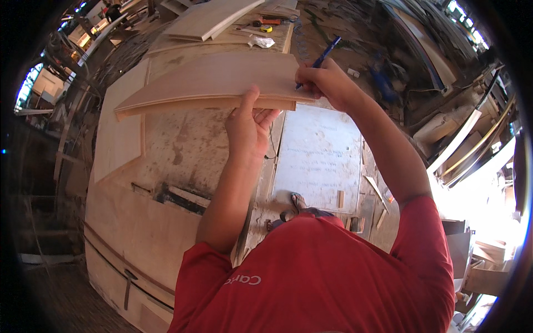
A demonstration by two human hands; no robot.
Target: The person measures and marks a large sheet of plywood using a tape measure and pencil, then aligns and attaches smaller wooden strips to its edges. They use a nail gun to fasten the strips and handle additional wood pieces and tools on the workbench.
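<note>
A wide, light-brown wooden panel (216,75) lies across the view above the near part of the workbench. My left hand (244,130) grips its near edge, thumb on top and fingers underneath. At the panel's right end my right hand (332,83) is closed around a blue pen (326,53). The pen leans to the upper right, and its tip is at the panel's surface. Whether the tip touches, and any mark there, is too small to tell.
The large workbench (127,222) stretches to my left, with a dark slot (183,198) in its top. Beyond the panel are stacked boards (205,21), a yellow tape measure (266,29) and a crumpled white scrap (261,41). A pale, written-on sheet (319,152) lies low near my feet.
</note>
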